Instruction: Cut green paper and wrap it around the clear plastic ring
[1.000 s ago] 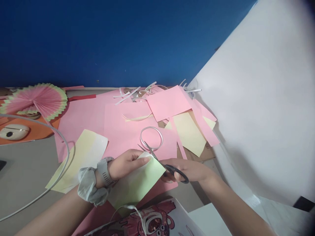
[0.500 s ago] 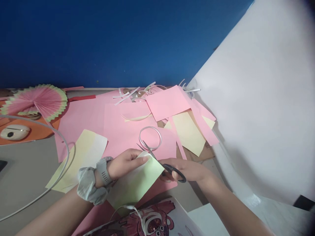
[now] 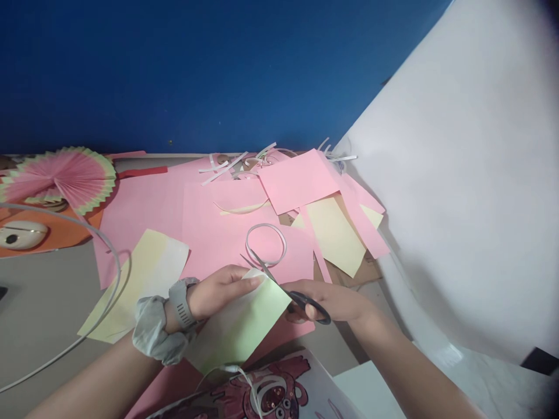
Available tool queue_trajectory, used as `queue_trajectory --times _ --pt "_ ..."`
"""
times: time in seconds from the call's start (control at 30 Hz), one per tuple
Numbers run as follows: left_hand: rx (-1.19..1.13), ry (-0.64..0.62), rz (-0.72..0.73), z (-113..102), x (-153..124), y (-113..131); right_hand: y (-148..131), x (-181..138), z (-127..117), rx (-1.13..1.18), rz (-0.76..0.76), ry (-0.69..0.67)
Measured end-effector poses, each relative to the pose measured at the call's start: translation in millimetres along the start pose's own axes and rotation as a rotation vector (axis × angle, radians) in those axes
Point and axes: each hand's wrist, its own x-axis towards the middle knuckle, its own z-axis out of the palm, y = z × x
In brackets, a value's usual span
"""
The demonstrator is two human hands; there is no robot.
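Between thumb and fingers, my left hand point(image 3: 222, 294) pinches a pale green sheet of paper point(image 3: 244, 326) near its far corner. My right hand point(image 3: 327, 302) is wrapped round the black handles of a pair of scissors point(image 3: 308, 304). Their blades are parted and point away to the left, at the right edge of the green sheet; part of one blade is hidden behind the paper. Just beyond the tips, a thin white ring point(image 3: 266, 244) lies on pink paper point(image 3: 209, 233). A watch and a fabric scrunchie point(image 3: 159, 329) circle my left wrist.
Folded paper fan point(image 3: 61, 177) and cream mouse-like device point(image 3: 21, 234) are at the left, near a white cable point(image 3: 116, 262). Yellow sheets point(image 3: 336, 233), a pink strip and white paper strips point(image 3: 225, 169) lie around. A blue wall rises behind, a white one at right. A cartoon-printed item point(image 3: 279, 390) is in front.
The view has shifted very slightly. Both hands, the scissors and the green paper hold nearly the same position.
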Motion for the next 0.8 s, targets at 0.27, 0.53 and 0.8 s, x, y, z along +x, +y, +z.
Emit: queue_trajectory --times 0.27,0.53,0.8 --pt "-0.064 -0.027 -0.07 0.7 -3.7 0.7 -0.7 -0.9 -0.9 -0.013 -0.009 -0.022" --pt "-0.003 -0.046 -0.034 -1.6 -1.6 -2.1 -5.0 -0.5 0.4 0.002 -0.04 -0.031" --pt "0.039 -0.037 -0.028 -2.0 -1.0 -6.1 -2.8 -2.8 1.9 0.047 -0.037 -0.034"
